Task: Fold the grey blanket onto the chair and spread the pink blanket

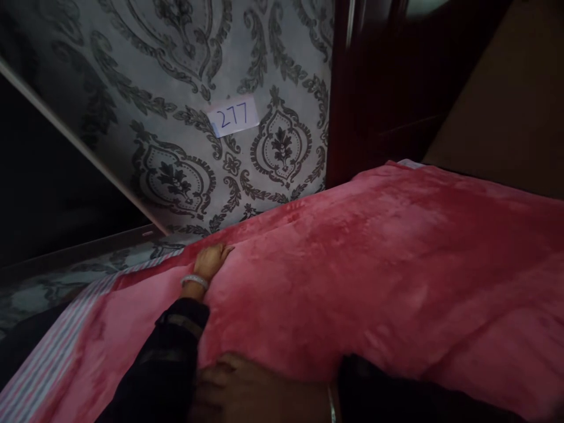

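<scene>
A pink plush blanket (379,264) lies spread over a bed and fills most of the lower view. My left hand (210,261), with a silver bangle and a dark sleeve, reaches forward and rests flat on the blanket's far edge, close to the wall, fingers stretched out. My right hand (247,390) comes in from the lower right in a dark sleeve. It lies low on the near part of the blanket with its fingers extended to the left, pressing on the fabric.
A striped sheet (53,346) shows under the blanket at the lower left. Behind the bed is a grey damask-patterned wall (176,88) with a paper label reading 277 (233,116). A dark wooden door or cabinet (379,88) stands to the right. A white trim strip (66,129) runs diagonally at left.
</scene>
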### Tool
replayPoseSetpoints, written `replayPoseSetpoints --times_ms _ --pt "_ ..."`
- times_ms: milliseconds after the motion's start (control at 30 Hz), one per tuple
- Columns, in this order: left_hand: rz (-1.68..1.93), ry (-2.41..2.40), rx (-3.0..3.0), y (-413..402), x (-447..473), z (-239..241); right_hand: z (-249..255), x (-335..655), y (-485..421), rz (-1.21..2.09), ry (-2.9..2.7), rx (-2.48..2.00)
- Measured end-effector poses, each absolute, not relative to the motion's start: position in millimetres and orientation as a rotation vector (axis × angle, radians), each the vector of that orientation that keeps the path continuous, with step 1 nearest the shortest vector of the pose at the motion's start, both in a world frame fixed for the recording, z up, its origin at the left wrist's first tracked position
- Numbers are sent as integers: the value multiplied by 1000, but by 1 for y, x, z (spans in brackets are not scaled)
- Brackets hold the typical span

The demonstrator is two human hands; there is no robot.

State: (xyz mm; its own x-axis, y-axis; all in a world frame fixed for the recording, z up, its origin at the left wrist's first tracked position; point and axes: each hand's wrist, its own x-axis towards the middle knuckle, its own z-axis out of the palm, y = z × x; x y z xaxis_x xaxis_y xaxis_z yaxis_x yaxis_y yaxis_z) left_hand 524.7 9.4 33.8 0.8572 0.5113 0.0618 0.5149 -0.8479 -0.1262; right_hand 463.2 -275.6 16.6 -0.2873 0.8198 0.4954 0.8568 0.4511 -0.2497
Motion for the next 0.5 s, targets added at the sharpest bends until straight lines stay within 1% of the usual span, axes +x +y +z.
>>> replayPoseSetpoints --times_ms 167,267,400,500 --pt "91 -742 -2939 15 516 50 17 467 -275 -187 -2241 -1370" --pt "81 -781 -2868 23 491 61 16 468 -275 -260 -2276 -1367" --pt "-43 -944 -2719 15 419 66 11 464 -273 -201 -2285 -1405" --pt "-14 -1112 -2762 -13 338 63 4 461 -274 -59 -2296 -1369"
